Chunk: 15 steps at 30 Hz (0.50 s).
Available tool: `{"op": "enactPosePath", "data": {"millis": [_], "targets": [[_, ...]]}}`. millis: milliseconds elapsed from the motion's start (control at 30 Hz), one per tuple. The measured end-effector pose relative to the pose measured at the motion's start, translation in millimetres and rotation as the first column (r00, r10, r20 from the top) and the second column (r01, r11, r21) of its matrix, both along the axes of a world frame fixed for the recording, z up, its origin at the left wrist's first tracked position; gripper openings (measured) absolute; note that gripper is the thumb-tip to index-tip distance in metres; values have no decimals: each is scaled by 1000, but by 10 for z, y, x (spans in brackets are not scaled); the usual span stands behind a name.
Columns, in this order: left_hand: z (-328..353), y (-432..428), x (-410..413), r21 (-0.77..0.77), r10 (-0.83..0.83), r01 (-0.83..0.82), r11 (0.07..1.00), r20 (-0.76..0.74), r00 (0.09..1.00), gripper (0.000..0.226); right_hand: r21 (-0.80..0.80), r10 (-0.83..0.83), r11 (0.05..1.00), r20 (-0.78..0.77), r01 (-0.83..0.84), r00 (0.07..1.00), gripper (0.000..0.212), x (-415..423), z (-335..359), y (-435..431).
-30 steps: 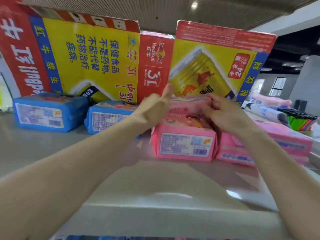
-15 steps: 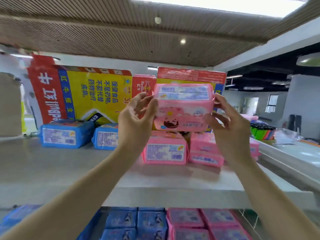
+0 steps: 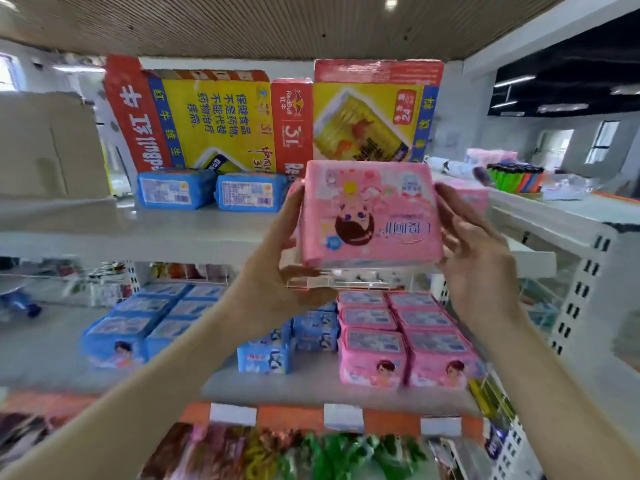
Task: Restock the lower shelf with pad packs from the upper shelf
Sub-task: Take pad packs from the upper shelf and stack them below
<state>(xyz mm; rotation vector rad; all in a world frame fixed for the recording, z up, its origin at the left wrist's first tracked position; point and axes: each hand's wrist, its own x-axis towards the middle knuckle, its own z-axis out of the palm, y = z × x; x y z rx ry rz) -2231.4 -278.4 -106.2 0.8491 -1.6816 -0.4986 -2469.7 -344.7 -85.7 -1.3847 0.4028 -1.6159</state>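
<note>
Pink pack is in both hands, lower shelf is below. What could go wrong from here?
The pink pack is held only by its side edges between left hand and right hand; the wrap may slip. The pink rows on the lower shelf look full to the front, so another pack might tip one off.
</note>
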Motion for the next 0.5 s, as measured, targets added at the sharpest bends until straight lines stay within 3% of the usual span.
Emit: {"op": "enactPosePath", "data": {"millis": [67, 133, 233, 367, 400, 500], "targets": [[-101, 135, 32, 3, 94, -94, 996, 12, 995, 110, 42, 116, 993, -41, -114, 992, 68, -81, -215, 77], [-180, 238, 53, 62, 152, -152, 986, 2, 988, 98, 0, 62, 998, -220, -64, 974, 81, -140, -413, 176], [-297, 399, 42, 130, 119, -119, 984, 9, 993, 61, -158, -127, 986, -498, 54, 858, 66, -213, -569, 307], [-443, 461, 60, 134, 190, -183, 974, -43, 981, 18, -123, -222, 975, -579, 185, 785, 48, -165, -719, 388], [-478, 444, 73, 128, 250, -247, 961, -11, 968, 17, -112, -233, 972, -567, 206, 790, 50, -134, -772, 411], [-630, 376, 139, 118, 336, -362, 925, 195, 921, 38, -68, -226, 973, -496, 222, 838, 57, -29, -893, 455]]}}
